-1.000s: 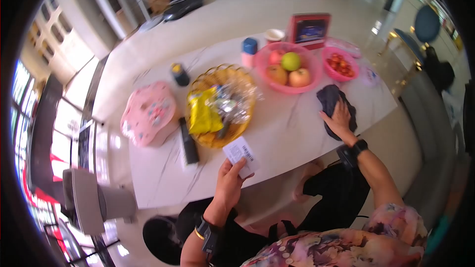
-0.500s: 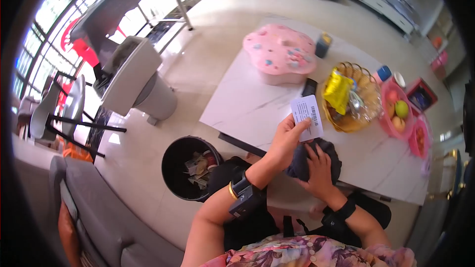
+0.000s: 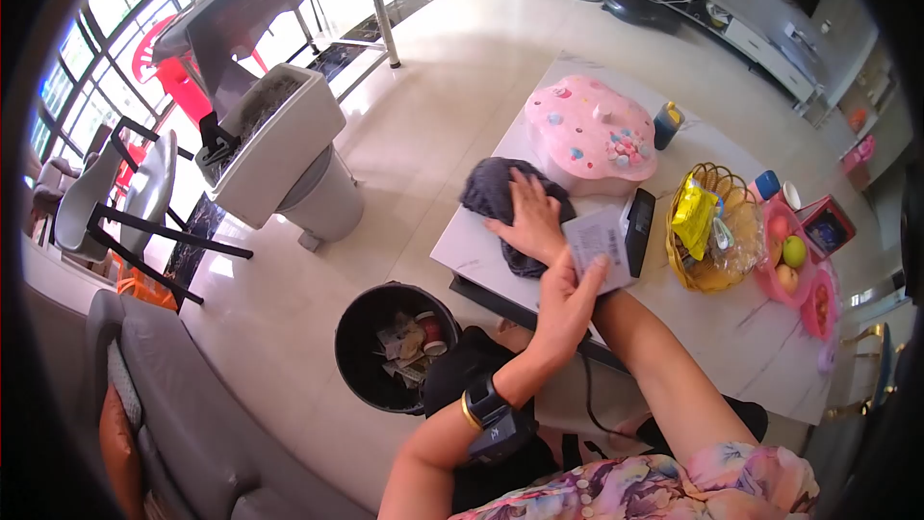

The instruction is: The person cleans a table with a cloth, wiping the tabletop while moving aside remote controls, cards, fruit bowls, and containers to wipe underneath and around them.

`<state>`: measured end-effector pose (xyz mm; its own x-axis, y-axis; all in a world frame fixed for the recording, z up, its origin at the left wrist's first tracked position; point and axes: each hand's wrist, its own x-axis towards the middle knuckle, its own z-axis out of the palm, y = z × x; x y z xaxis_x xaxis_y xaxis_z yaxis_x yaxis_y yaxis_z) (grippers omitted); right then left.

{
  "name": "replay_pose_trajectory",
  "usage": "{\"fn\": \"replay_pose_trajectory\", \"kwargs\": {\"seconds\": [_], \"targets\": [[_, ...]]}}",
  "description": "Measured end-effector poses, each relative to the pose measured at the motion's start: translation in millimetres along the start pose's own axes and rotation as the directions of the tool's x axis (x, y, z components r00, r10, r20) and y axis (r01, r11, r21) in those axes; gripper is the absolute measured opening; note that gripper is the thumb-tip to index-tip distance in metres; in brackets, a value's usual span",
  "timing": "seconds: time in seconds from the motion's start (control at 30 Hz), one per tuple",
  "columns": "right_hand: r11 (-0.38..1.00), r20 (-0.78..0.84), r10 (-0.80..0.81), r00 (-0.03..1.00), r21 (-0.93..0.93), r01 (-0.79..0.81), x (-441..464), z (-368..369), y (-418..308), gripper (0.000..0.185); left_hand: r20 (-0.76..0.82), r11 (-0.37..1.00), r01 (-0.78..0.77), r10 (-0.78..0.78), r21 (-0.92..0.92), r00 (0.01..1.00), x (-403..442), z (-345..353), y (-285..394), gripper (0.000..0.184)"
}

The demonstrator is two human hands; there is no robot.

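Note:
A white printed card (image 3: 599, 243) with a barcode is pinched between the thumb and fingers of my left hand (image 3: 568, 297). Below and past it, my right hand (image 3: 531, 217) reaches across to the left and lies with spread fingers on a bunched dark grey cloth (image 3: 493, 185). The cloth rests on the white marbled table (image 3: 688, 327) at its left edge, just left of a pink flower-shaped box (image 3: 587, 125). My left hand is over my right wrist and hides part of it. A black flat object (image 3: 639, 217) lies right of the card.
On the table stand a wicker basket (image 3: 685, 265) with a yellow packet (image 3: 695, 217), a pink fruit tray (image 3: 775, 274), a dark bottle (image 3: 666, 125) and a small red-framed screen (image 3: 828, 226). A black bin (image 3: 351, 351) with rubbish stands on the floor, near a grey sofa (image 3: 192, 395).
My right hand has slid the cloth from the table's front edge to the left, beside the pink box. My left hand still holds the card, now above my right wrist. The view has shifted.

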<state>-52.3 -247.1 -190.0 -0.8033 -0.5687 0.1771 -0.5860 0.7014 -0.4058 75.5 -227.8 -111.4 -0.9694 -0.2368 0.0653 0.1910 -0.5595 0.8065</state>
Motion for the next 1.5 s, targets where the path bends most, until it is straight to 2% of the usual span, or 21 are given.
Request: {"fn": "replay_pose_trajectory", "kwargs": {"seconds": [0.17, 0.27, 0.33, 0.37, 0.4, 0.43, 0.47, 0.5, 0.6, 0.63, 0.7, 0.73, 0.77, 0.87, 0.97, 1.1, 1.17, 1.23, 1.3, 1.4, 1.5], "targets": [[0.866, 0.135, -0.485, 0.864, -0.063, 0.496, -47.8, 24.5, -35.0, 0.066, -0.018, 0.995, 0.025, -0.027, -0.094, 0.999, 2.0, -3.4, 18.3, 0.025], [0.817, 0.227, -0.568, 0.791, 0.038, 0.576, -100.5, 1.4, -27.5, 0.059, 0.011, 0.997, 0.067, -0.067, -0.035, 0.998, -1.8, -2.4, 7.2, 0.027], [0.798, 0.082, -0.598, 0.797, 0.152, 0.583, -135.4, 6.6, 11.4, 0.057, 0.034, 0.993, 0.115, -0.114, -0.01, 0.993, -6.9, -2.5, 2.5, 0.028], [0.688, 0.292, -0.235, 0.927, 0.724, -0.053, -154.2, -7.9, 12.2, 0.056, 0.066, 0.989, 0.145, -0.147, 0.023, 0.987, -7.9, -1.7, 1.5, 0.029], [0.179, 0.386, 0.093, 0.918, 0.9, -0.397, -161.7, -45.9, -16.8, 0.056, 0.09, 0.987, 0.16, -0.159, 0.0, 0.983, -8.8, -0.6, 2.8, 0.029], [0.194, 0.379, 0.095, 0.921, 0.9, -0.39, -172.4, -49.6, -3.6, 0.056, 0.099, 0.989, 0.15, -0.149, -0.01, 0.984, -8.3, -1.0, 4.8, 0.029], [0.762, 0.136, -0.106, 0.985, 0.647, -0.007, -189.3, -54.9, 20.4, 0.052, 0.111, 0.984, 0.176, -0.174, -0.012, 0.979, -7.8, -1.9, 7.0, 0.029], [0.913, 0.053, -0.406, 0.913, 0.063, 0.402, -194.7, -61.7, 30.7, 0.048, 0.123, 0.979, 0.202, -0.199, -0.009, 0.972, -7.1, -1.7, 7.8, 0.028], [0.928, -0.057, -0.349, 0.936, 0.119, 0.353, -186.7, -59.5, 19.8, 0.051, 0.078, 0.978, 0.194, -0.189, -0.075, 0.979, -4.9, -5.7, 1.2, 0.024], [0.916, -0.056, -0.308, 0.95, 0.253, 0.312, -179.2, -45.2, 21.9, 0.048, 0.047, 0.967, 0.224, -0.22, -0.122, 0.974, -4.6, -6.3, -1.4, 0.022], [0.546, -0.08, 0.001, 0.997, 0.835, 0.066, -154.8, 4.9, 14.3, 0.042, -0.049, 0.973, 0.222, -0.226, -0.067, 0.973, -1.8, -5.3, -6.6, 0.026], [0.39, 0.043, -0.091, 0.995, 0.921, -0.004, -136.2, -21.3, -6.0, 0.04, -0.082, 0.979, 0.202, -0.199, 0.026, 0.977, 2.6, -21.1, -24.4, 0.024], [0.391, 0.012, -0.066, 0.998, 0.92, 0.015, -139.7, -25.3, 0.6, 0.04, -0.112, 0.978, 0.175, -0.162, 0.116, 0.98, 10.1, -34.9, -42.6, 0.021], [0.891, 0.032, -0.299, 0.954, 0.368, 0.267, -151.1, -25.0, 16.4, 0.04, -0.067, 0.982, 0.172, -0.167, 0.073, 0.984, 13.9, -22.8, -21.5, 0.021], [0.898, -0.006, -0.403, 0.915, 0.193, 0.397, -196.3, -82.8, 47.0, 0.052, -0.07, 0.97, 0.218, -0.211, 0.112, 0.975, 19.9, -19.6, -23.2, 0.02], [0.989, 0.039, -0.096, 0.995, 0.115, 0.091, -280.9, -136.1, 105.5, 0.053, 0.051, 0.955, 0.208, -0.223, 0.209, 0.973, 18.8, -3.8, -46.3, 0.026], [0.986, -0.026, 0.074, 0.997, 0.153, -0.069, -319.0, -157.3, 133.6, 0.055, 0.151, 0.884, 0.265, -0.343, 0.385, 0.927, 14.1, 9.8, -51.1, 0.03], [0.894, -0.055, 0.38, 0.923, 0.279, -0.351, -358.3, -161.5, 173.3, 0.059, 0.293, 0.857, 0.262, -0.414, 0.443, 0.862, 9.8, 27.4, -57.7, 0.038], [0.68, -0.092, 0.651, 0.753, 0.51, -0.526, -388.8, -163.3, 217.1, 0.063, 0.318, 0.868, 0.244, -0.4, 0.433, 0.86, 6.5, 36.9, -81.0, 0.037], [0.602, -0.347, 0.702, 0.621, 0.755, -0.259, -382.2, -184.2, 240.7, 0.049, 0.427, 0.843, 0.184, -0.429, 0.505, 0.796, 3.9, 59.6, -114.8, 0.042], [0.683, -0.452, 0.713, 0.536, 0.621, -0.385, -379.2, -184.6, 257.5, 0.048, 0.473, 0.819, 0.273, -0.527, 0.505, 0.705, -2.3, 95.1, -116.2, 0.035]]}}
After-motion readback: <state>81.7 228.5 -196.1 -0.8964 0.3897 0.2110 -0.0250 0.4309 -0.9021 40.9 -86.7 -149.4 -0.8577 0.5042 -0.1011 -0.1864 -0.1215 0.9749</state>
